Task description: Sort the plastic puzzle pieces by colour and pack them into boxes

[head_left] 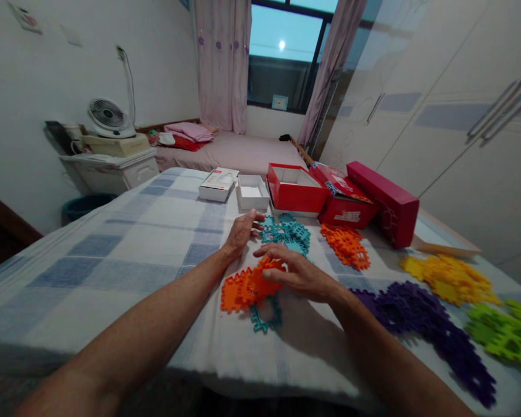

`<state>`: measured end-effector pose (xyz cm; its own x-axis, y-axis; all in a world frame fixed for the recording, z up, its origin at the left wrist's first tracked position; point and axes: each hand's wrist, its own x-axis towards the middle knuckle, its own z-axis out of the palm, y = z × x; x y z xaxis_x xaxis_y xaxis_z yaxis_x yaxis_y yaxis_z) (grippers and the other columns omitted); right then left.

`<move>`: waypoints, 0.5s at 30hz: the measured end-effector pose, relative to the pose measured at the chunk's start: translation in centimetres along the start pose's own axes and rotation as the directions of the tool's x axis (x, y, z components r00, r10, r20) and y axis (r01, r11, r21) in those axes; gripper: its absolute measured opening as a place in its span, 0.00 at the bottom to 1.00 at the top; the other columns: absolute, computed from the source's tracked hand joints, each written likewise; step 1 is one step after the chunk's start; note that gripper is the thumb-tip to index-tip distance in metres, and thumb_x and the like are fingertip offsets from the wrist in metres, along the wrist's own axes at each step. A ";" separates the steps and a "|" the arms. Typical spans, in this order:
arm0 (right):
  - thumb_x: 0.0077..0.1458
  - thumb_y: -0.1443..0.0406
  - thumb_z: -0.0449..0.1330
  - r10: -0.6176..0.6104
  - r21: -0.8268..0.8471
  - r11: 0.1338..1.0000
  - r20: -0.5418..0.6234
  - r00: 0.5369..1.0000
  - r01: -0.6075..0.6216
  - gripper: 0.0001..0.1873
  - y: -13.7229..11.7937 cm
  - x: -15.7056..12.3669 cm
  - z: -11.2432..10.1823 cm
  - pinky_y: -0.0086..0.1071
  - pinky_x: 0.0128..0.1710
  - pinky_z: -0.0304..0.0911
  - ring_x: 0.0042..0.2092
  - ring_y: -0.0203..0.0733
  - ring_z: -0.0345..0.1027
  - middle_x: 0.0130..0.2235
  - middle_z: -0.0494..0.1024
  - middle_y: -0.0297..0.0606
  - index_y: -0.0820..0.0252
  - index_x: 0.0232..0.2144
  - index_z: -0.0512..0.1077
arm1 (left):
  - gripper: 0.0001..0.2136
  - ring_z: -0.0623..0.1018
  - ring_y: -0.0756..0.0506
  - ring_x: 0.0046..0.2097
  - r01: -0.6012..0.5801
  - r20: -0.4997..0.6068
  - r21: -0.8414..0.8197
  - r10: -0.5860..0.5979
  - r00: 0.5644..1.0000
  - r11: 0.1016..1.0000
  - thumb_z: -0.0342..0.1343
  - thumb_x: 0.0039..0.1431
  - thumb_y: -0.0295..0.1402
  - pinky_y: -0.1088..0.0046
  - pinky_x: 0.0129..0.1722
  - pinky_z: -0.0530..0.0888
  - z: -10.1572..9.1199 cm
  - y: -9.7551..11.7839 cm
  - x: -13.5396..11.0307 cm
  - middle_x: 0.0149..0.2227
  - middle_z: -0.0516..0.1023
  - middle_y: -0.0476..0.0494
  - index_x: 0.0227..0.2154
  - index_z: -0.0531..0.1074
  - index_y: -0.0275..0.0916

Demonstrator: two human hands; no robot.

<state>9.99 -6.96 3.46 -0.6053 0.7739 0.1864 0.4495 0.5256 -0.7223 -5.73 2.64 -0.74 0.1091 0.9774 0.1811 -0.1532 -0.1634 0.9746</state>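
Note:
My left hand (243,230) rests on the cloth with its fingers apart, their tips at the left edge of a pile of teal interlocking plastic pieces (296,233). Nothing shows in its grasp. My right hand (301,272) reaches over a near heap of orange interlocking pieces (238,291). Its thumb and fingers close around an orange piece at the heap's right side; the fingers partly hide it. A teal square frame piece (254,317) with toothed edges sticks out from under the orange heap, toward me.
Another orange pile (346,246), a purple pile (410,310), a yellow pile (451,278) and a lime-green pile (501,333) lie to the right. Behind stand a white box (218,191), a small open white tray (252,201), an open red box (297,197) and a long magenta box (386,200).

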 end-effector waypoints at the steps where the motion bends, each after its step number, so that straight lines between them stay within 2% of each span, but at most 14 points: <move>1: 0.57 0.58 0.57 -0.029 -0.058 0.998 0.043 0.999 0.032 0.14 -0.2 0.1 0.6 0.40 0.56 0.53 0.56 0.44 0.58 0.53 0.69 0.42 0.59 0.43 0.69 | 0.28 0.75 0.47 0.32 -0.001 -0.002 0.000 0.001 1.000 1.000 0.49 0.52 0.58 0.75 0.27 0.69 0.0 0.0 0.0 0.37 0.77 0.37 0.32 0.75 0.33; 3: 0.56 0.57 0.58 -0.036 -0.145 0.988 0.110 0.993 0.052 0.15 -0.4 0.4 1.6 0.42 0.58 0.51 0.58 0.46 0.55 0.54 0.67 0.44 0.60 0.43 0.69 | 0.28 0.76 0.47 0.32 -0.001 -0.005 0.004 0.001 1.000 1.000 0.49 0.51 0.58 0.74 0.27 0.69 0.0 0.1 0.0 0.37 0.77 0.37 0.31 0.75 0.34; 7: 0.55 0.60 0.58 -0.002 -0.187 0.982 0.172 0.985 0.035 0.12 -0.8 0.9 2.5 0.38 0.51 0.57 0.49 0.43 0.62 0.45 0.70 0.40 0.59 0.41 0.69 | 0.28 0.76 0.47 0.32 0.007 -0.010 0.004 -0.007 1.000 1.000 0.50 0.51 0.58 0.74 0.26 0.69 0.1 0.2 0.0 0.36 0.78 0.37 0.30 0.75 0.34; 10: 0.54 0.62 0.59 -0.006 -0.147 0.989 0.142 0.990 0.027 0.08 -1.3 1.1 2.7 0.33 0.45 0.60 0.42 0.39 0.63 0.41 0.69 0.36 0.58 0.37 0.68 | 0.28 0.76 0.47 0.32 0.008 -0.005 -0.001 -0.008 1.000 1.000 0.50 0.50 0.59 0.75 0.25 0.69 0.1 0.3 0.0 0.37 0.78 0.36 0.30 0.75 0.34; 15: 0.51 0.65 0.61 -0.022 -0.013 1.000 0.078 0.997 0.023 0.09 -1.4 0.9 3.0 0.31 0.44 0.59 0.41 0.37 0.62 0.40 0.68 0.34 0.58 0.36 0.67 | 0.29 0.76 0.47 0.32 0.003 -0.001 -0.002 -0.003 1.000 1.000 0.50 0.50 0.59 0.74 0.25 0.69 0.1 0.3 -0.1 0.38 0.78 0.35 0.30 0.75 0.34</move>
<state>6.80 -8.06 2.67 -0.6645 0.7322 0.1494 0.4442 0.5478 -0.7089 -5.71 2.52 -0.49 0.1081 0.9781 0.1778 -0.1545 -0.1601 0.9749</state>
